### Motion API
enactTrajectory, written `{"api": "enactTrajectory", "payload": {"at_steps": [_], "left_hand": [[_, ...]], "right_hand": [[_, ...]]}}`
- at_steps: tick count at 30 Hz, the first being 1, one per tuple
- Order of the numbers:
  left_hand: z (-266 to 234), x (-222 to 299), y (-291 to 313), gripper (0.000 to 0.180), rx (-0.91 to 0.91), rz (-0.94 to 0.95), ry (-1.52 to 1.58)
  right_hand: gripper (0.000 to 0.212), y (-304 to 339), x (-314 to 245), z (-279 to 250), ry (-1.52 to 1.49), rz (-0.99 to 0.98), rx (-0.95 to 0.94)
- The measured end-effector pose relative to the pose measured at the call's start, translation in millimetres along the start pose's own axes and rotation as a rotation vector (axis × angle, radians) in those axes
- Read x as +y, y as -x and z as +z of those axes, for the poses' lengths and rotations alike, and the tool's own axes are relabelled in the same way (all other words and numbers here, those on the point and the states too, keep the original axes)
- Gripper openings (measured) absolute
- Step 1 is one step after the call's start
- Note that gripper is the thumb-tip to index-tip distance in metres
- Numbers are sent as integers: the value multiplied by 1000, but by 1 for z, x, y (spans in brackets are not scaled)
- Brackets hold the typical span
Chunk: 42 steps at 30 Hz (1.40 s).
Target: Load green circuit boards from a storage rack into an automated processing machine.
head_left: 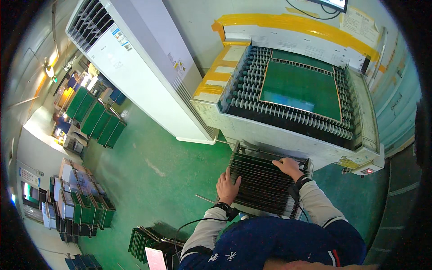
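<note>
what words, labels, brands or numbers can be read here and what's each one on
Dark blue jacket: white characters, not copied out here.
Tall white air conditioner: stickers and small print, too small to read reliably.
Pale paper sheet, upper right: rows of writing, too blurred.
White board behind the rollers: faint marks, too small.
Chart at far left: too small.

Directly behind my bare fingers point(222, 179): two black wristbands point(302, 182) with thin dark cables point(193, 222). Farther back from the fingers: my pale sleeves point(320, 202), then my navy garment point(274, 240), marked with white characters point(231, 255) and red-and-white stripes point(336, 258).
</note>
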<state>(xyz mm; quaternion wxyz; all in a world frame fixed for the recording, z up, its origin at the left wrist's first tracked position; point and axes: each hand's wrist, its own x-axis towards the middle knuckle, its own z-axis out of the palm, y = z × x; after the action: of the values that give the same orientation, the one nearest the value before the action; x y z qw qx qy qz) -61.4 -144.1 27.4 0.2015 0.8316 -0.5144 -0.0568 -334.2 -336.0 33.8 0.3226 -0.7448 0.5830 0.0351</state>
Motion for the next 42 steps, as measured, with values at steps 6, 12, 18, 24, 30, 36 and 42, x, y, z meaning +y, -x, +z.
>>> {"api": "enactTrajectory", "payload": {"at_steps": [6, 12, 18, 24, 30, 36, 42], "left_hand": [[1, 0, 0, 79, -24, -23, 1], [2, 0, 0, 80, -22, -22, -21], [0, 1, 0, 78, -19, -10, -3], [-1, 0, 0, 78, -24, -7, 3], [0, 0, 0, 78, -17, -9, 0], [1, -1, 0, 78, -11, -12, 4], [1, -1, 0, 77, 3, -1, 1]], "right_hand": [[79, -1, 0, 0, 8, 11, -9], [75, -4, 5, 7, -17, -6, 51], [76, -5, 5, 6, -14, -8, 35], [76, -4, 3, 4, -25, -13, 31], [75, -5, 5, 4, -24, -10, 13], [74, -3, 3, 3, -35, -9, 17], [73, -2, 2, 2, -27, 1, 27]]}}
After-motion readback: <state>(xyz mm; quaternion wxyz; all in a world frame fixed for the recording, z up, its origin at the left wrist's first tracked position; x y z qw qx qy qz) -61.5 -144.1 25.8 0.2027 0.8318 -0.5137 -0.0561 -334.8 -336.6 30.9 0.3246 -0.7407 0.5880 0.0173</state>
